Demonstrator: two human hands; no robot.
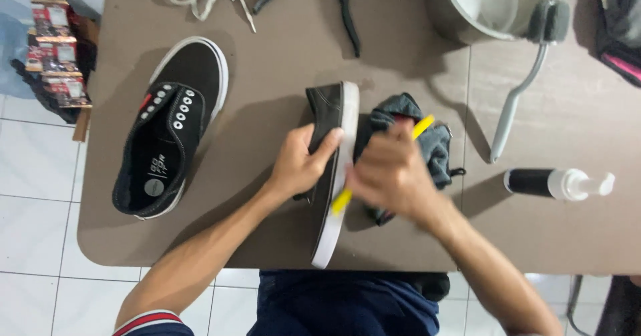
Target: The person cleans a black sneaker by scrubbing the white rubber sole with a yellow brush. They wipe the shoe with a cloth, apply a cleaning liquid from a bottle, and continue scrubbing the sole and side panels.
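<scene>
The left hand (300, 166) gripped a black shoe (330, 169) on its side; the right hand (390, 172) held a yellow brush (344, 199) against it. Red packets (53, 49) lay far left of it.

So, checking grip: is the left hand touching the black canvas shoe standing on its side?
Touching: the head view shows left hand fingers wrapped over the shoe.

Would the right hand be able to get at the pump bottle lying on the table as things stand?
Probably yes, though not at once. The pump bottle lies on its side on bare table just to the side of the right hand, with nothing between them; but that hand is gripping a yellow-handled brush.
</scene>
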